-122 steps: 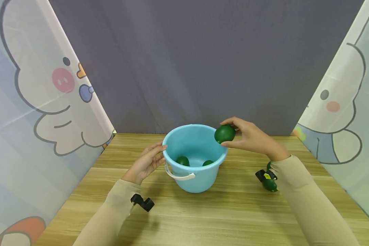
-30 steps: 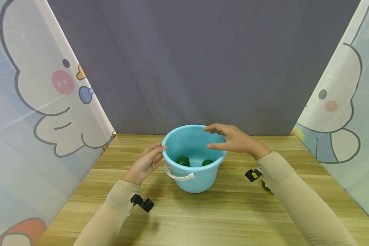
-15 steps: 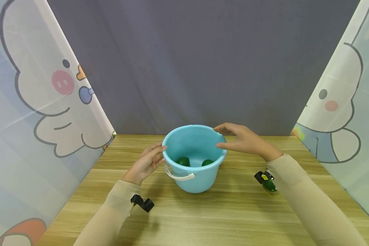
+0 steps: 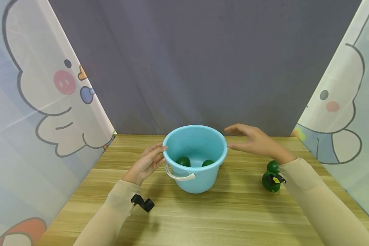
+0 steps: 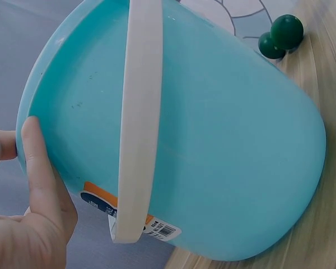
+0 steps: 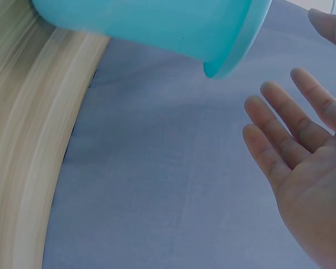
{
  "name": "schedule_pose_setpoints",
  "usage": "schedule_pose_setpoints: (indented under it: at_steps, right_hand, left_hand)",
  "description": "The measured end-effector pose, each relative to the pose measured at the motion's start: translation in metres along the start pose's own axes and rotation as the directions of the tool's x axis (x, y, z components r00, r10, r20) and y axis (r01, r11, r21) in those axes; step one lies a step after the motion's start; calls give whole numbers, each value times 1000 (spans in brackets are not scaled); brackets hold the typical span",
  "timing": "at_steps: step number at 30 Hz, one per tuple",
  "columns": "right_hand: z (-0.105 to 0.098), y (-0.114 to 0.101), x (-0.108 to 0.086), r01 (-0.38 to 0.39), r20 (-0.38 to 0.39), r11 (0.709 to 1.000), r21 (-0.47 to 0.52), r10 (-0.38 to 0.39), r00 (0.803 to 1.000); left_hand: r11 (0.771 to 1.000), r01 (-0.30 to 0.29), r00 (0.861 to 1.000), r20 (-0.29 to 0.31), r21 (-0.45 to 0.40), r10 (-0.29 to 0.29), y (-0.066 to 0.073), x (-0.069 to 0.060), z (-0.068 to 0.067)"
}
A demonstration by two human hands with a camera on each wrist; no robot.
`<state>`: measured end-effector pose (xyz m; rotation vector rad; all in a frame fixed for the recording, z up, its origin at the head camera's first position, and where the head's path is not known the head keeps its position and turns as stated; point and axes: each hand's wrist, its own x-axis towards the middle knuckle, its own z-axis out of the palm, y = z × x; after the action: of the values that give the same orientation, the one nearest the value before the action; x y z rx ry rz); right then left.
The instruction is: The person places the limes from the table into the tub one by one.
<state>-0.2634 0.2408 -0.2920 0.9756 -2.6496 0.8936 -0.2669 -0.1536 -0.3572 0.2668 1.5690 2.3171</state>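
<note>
The light-blue bucket [image 4: 196, 179] stands upright on the wooden table, its white handle [image 4: 179, 177] hanging at the front left. My left hand [image 4: 144, 164] grips the bucket's left rim; in the left wrist view the hand [image 5: 42, 207] has a finger along the outside and the thumb across the edge. Inside the bucket two dark green round fruits show, one at left [image 4: 183, 161] and one at right [image 4: 207, 163]. Just right of the rim, my empty right hand [image 4: 255, 140] hovers, fingers apart; in the right wrist view its palm [image 6: 313, 162] shows bare.
Two more green fruits lie on the table at the right, the farther [image 4: 272, 166] touching or close to the nearer [image 4: 270, 182], beside my right sleeve. A grey curtain [image 4: 203, 68] hangs behind the table, with cartoon-printed sheets [image 4: 89, 130] on both sides.
The green fruit that my right hand held over the right rim is out of that hand. Over the last second the right hand has drawn back rightward, away from the bucket. My left hand stays put.
</note>
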Motion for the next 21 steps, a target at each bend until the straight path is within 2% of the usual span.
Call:
schedule_pose_setpoints:
  at_steps: [21]
  right_hand:
    - [-10, 14, -28, 7, -93, 995, -104, -17, 995]
  left_hand:
    - [1000, -3, 1000, -13, 17, 3, -1, 1, 0]
